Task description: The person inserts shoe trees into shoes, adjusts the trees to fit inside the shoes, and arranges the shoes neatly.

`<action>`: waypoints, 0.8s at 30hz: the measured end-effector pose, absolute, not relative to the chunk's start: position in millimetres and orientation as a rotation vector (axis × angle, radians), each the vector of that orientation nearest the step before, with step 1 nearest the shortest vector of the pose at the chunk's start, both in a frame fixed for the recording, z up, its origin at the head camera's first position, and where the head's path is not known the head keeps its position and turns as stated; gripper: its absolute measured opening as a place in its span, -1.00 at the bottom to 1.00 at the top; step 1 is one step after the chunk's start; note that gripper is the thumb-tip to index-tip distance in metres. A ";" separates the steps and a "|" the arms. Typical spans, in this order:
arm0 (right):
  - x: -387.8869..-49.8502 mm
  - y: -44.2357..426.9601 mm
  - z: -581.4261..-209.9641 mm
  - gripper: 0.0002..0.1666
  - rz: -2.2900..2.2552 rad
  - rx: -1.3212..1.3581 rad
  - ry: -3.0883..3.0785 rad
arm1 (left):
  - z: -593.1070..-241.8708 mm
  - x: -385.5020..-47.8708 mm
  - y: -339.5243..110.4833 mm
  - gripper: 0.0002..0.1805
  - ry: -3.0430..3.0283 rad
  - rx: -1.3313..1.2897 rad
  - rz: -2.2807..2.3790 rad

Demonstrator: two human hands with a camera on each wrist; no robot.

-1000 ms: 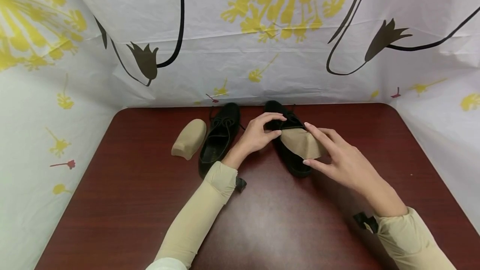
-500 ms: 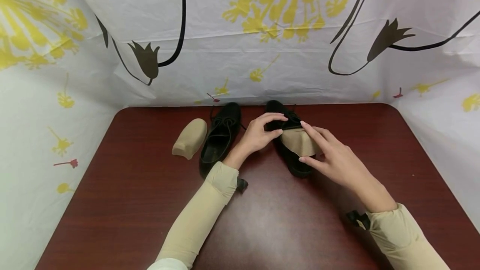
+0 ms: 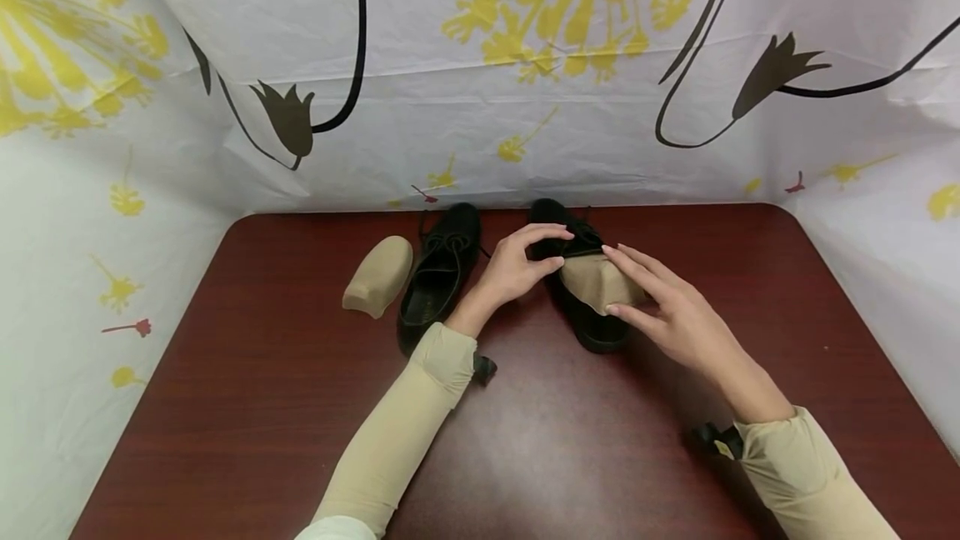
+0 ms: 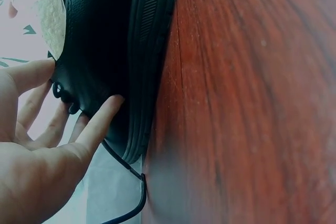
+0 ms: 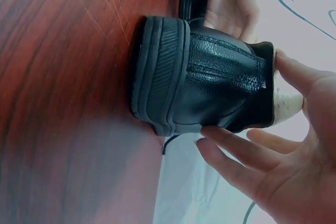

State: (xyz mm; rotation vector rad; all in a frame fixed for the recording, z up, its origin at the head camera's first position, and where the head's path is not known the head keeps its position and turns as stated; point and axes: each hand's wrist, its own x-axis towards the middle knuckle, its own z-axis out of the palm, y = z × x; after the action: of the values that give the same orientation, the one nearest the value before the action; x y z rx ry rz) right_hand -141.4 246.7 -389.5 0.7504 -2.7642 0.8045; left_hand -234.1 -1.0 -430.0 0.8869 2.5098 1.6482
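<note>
A black lace-up shoe (image 3: 600,332) stands on the table, toe toward the back wall. A beige molded shoe insert (image 3: 588,280) sits partly in its opening, its rear end sticking up above the collar. My left hand (image 3: 512,269) holds the front part of this shoe, thumb on its side (image 4: 100,72) and fingers over the lace area. With thumb and fingers spread around the insert's rear end, my right hand (image 3: 678,319) holds it. In the right wrist view, the right fingers also reach the shoe's side near the heel (image 5: 220,77).
A second black shoe (image 3: 431,290) stands to the left, partly behind my left forearm. Beside it lies another beige shoe insert (image 3: 378,273) on the dark red wooden table (image 3: 247,407). White patterned sheeting (image 3: 420,132) hangs behind and at both sides.
My right hand has shifted slightly left, and the thumb has changed its place on the insert. The insert's rear end has tipped a little toward the shoe. My left hand stays in place.
</note>
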 end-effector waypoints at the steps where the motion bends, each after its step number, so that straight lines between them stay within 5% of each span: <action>1: -141.3 246.1 -389.9 -0.04 0.798 0.744 -2.760 | -430.1 -234.2 -1.1 -0.63 2.505 0.885 1.654; 24: -149.5 237.4 -397.6 -0.15 0.704 0.617 -2.645 | -433.3 -235.7 -0.6 -0.61 2.499 0.867 1.684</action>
State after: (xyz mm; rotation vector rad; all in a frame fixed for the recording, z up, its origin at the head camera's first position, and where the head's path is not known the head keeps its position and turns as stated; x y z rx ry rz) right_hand -149.5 237.4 -397.6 0.6170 -2.6446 0.7037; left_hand -235.7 -0.6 -433.3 0.8671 2.4988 1.6844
